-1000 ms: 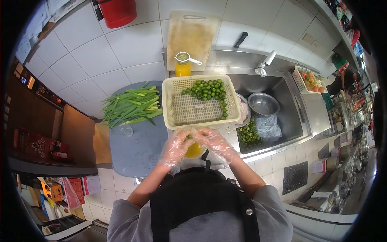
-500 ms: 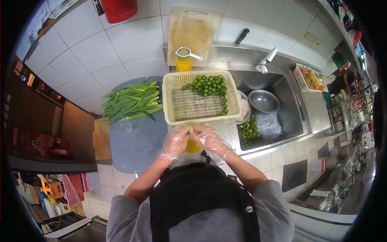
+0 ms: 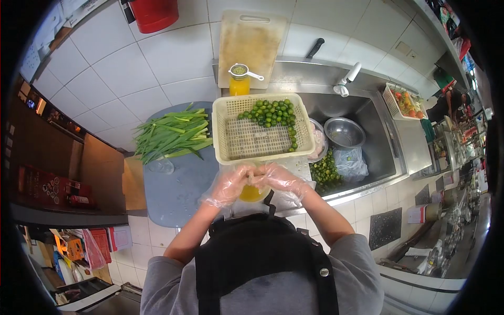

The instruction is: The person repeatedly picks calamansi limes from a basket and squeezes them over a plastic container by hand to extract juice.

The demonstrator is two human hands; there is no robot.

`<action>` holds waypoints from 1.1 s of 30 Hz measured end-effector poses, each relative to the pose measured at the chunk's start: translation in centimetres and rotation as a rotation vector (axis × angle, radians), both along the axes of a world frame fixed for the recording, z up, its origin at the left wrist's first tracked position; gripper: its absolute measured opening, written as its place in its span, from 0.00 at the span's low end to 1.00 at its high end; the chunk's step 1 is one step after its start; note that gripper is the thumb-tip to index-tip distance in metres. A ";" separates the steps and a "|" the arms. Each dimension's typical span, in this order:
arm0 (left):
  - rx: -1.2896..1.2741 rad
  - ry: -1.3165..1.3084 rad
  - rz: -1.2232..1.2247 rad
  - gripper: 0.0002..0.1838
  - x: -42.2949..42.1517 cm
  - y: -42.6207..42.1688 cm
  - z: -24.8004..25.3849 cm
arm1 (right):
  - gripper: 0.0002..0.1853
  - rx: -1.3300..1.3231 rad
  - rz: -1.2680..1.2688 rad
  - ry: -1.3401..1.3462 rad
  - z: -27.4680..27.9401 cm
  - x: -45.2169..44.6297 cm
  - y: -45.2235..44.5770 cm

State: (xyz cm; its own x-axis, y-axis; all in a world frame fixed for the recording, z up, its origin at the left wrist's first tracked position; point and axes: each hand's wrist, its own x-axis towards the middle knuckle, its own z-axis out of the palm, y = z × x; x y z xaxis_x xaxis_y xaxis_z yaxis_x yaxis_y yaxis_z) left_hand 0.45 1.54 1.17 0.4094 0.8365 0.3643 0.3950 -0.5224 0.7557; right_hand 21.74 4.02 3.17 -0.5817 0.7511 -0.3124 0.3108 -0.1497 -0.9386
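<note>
My left hand (image 3: pixel 231 184) and my right hand (image 3: pixel 281 181), both in clear plastic gloves, meet with fingers pinched together over a container of yellow juice (image 3: pixel 252 193). What lies between the fingers is too small and hidden to name. Just beyond them is a cream basket (image 3: pixel 223 134) with small green citrus fruits (image 3: pixel 273 113) bunched at its far right. Behind the basket stands a jar of orange-yellow liquid (image 3: pixel 239 87), with a white-handled strainer (image 3: pixel 240 71) across its top.
Green leafy stalks (image 3: pixel 173 131) lie on a blue-grey board (image 3: pixel 176 189) at left. The sink (image 3: pixel 375 152) at right holds a metal bowl (image 3: pixel 344 132), a plastic bag (image 3: pixel 350 164) and cut citrus pieces (image 3: pixel 326 172). A cutting board (image 3: pixel 252 42) leans on the wall.
Both hands stay together over the juice container, with small shifts of the fingers. The green piece seen between them a second ago no longer shows.
</note>
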 end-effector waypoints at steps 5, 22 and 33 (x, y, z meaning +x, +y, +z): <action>0.125 0.028 -0.082 0.12 0.0 0.3 0.5 | 0.17 0.097 0.055 -0.145 -0.3 -0.3 -0.1; -0.128 0.062 0.134 0.05 0.6 -1.4 -0.9 | 0.12 0.803 0.085 -0.378 -4.0 -1.1 -2.1; 0.031 0.112 0.043 0.04 -0.1 -1.0 -1.2 | 0.07 0.934 0.373 -0.676 -4.7 -1.2 -2.9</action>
